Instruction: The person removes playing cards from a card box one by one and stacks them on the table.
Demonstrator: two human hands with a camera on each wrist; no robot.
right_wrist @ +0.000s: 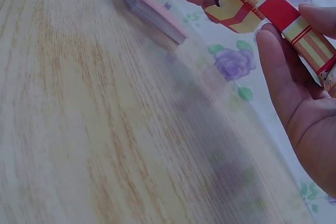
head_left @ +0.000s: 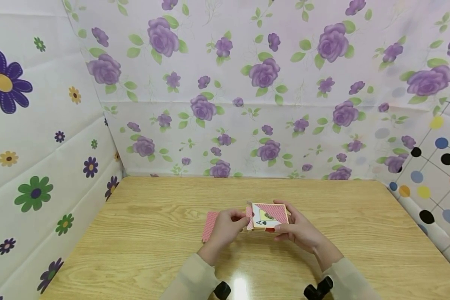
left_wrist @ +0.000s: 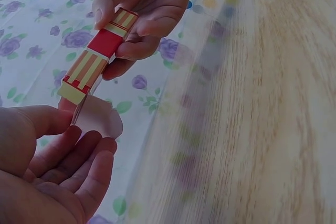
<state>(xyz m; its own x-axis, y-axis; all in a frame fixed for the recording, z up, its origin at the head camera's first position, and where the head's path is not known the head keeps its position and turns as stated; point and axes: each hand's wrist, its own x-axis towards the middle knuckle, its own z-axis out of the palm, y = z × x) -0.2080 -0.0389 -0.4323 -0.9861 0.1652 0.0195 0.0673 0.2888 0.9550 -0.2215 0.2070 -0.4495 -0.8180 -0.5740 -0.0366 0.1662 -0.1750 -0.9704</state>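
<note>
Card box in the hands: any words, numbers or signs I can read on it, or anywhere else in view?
"A" with a black spade sign: on the face of the card box, held between the left hand and the right hand.
Small green emblem above it: too blurred to read.
Card stack on the table: pattern only, no text.

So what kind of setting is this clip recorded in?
Most likely a small tabletop recording booth, not a lived-in room. A wooden table is boxed in on three sides by flower-printed sheets, and both hands work a playing-card box beside a card stack.

R hand grips card box nr deck.
</note>
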